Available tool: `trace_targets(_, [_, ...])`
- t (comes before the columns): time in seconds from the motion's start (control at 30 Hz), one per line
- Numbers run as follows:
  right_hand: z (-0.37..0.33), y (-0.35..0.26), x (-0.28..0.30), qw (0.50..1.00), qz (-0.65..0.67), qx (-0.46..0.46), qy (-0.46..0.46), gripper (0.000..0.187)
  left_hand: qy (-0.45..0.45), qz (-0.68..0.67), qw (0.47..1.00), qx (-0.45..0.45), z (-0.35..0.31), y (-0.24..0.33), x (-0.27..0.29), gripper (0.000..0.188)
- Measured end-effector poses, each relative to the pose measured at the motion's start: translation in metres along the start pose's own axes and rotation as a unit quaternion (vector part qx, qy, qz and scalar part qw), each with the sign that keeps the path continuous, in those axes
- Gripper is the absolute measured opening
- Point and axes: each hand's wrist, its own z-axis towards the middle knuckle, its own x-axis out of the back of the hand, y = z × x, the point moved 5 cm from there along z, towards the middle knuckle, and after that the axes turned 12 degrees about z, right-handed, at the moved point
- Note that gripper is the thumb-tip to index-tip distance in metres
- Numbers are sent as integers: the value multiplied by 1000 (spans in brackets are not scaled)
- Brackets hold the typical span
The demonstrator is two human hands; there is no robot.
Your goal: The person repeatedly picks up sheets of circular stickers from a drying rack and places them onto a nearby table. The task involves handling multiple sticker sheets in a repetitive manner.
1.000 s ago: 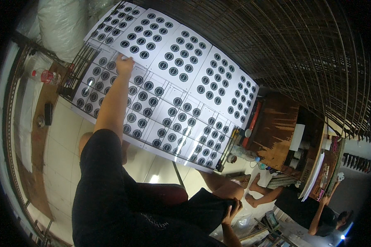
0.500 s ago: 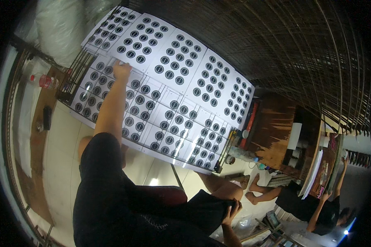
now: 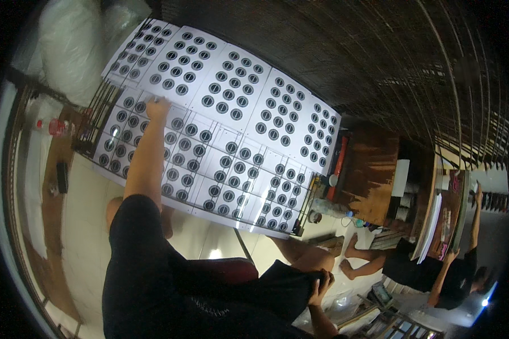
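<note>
Wide white sheets point(image 3: 229, 75) printed with rows of round black-and-grey emblems lie side by side in front of me. Over the nearer part runs a thin wire rack point(image 3: 214, 131), its bars crossing the prints. My left hand point(image 3: 158, 107) is closed at the rack's far edge, where it meets the farther sheets; what its fingers hold is too small to make out. My right hand point(image 3: 321, 287) lies on the black cloth over my bent knee, fingers somewhat apart, holding nothing that I can see.
Stacked dark wire racks point(image 3: 390, 62) loom at the far right. Wrapped plastic bundles point(image 3: 70, 51) and a red-capped bottle point(image 3: 56, 127) stand left. A brown wooden surface point(image 3: 367, 169) lies right of the sheets. Farther right, another person point(image 3: 418, 271) reaches toward a shelf.
The whole view has shifted slightly, with the sheets now a little lower and further left. My left hand stays at the rack's far edge, and my right hand stays on the knee.
</note>
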Motion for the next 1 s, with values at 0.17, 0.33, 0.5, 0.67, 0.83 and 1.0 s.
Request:
trace_targets(0.17, [4,4,1,999,-28,26,-2,47,72,13,997,-31,-4,-22,50,57])
trace_targets(0.33, [-6,4,5,998,2,-20,66,46,-55,-90,994,10,-79,19,42,51])
trace_targets(0.5, [-1,-2,8,996,-8,11,87,45,-222,-16,975,-8,-172,120,27,48])
trace_targets(0.67, [-23,6,16,994,17,17,109,46,-464,5,884,-49,-357,226,45,48])
trace_targets(0.83, [-39,17,13,990,43,10,137,47,-639,-102,757,94,-517,220,125,43])
trace_targets(1.0, [-47,16,17,989,47,24,137,47,-685,120,718,-47,-576,141,130,51])
